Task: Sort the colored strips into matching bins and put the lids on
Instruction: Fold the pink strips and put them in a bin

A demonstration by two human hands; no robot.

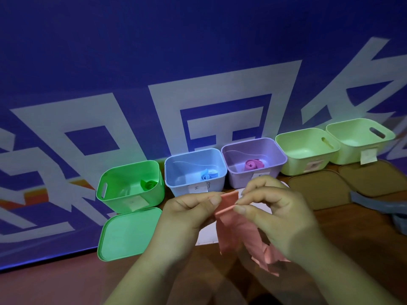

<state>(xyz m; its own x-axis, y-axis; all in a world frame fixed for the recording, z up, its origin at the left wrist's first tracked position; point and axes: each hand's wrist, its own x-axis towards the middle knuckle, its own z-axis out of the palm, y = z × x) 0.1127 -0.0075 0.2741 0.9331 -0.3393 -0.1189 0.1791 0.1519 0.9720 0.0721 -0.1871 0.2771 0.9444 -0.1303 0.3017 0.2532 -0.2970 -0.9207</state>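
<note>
Both hands hold a pink strip (233, 230) above the table's front. My left hand (187, 214) pinches its top left edge and my right hand (277, 216) pinches its top right edge. The rest of the strip hangs down, crumpled. Behind stands a row of open bins: a green bin (154, 194) with a rolled green strip (149, 185), a blue bin (221, 179) with a rolled blue strip (208, 176), a purple bin (279, 168) with a rolled magenta strip (253, 165), and two pale green bins (293, 166) (350, 155) that look empty.
A green lid (130, 233) lies flat in front of the green bin. Two brown lids (319, 190) (374, 177) lie before the pale green bins. A grey-blue strip (378, 205) lies at the right edge. A white lid (207, 237) shows under my hands. A blue banner (198, 62) covers the back.
</note>
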